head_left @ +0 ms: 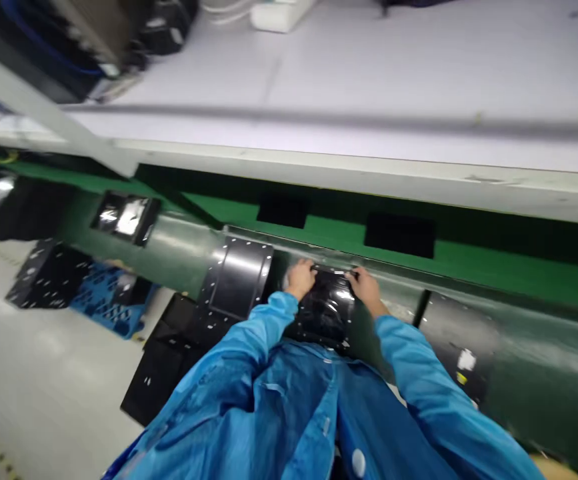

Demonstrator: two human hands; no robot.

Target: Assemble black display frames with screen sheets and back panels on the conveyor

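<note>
A shiny black panel (327,305) lies in front of my body on the green work surface, its glossy face wrinkled with bright reflections. My left hand (301,280) is closed around its far left corner, fingers curled over the edge. At the far right corner, my right hand (367,291) pinches the same edge. The panel's near edge comes close to my blue jacket. To the left of my left hand sits a black framed panel (241,277) with small light dots along its border.
On the right lies a dark curved panel (461,333) with a white label. A white shelf (343,73) overhangs the far side. Leftward are another glossy black unit (126,217), a blue perforated crate (103,293) and several black boxes (49,273).
</note>
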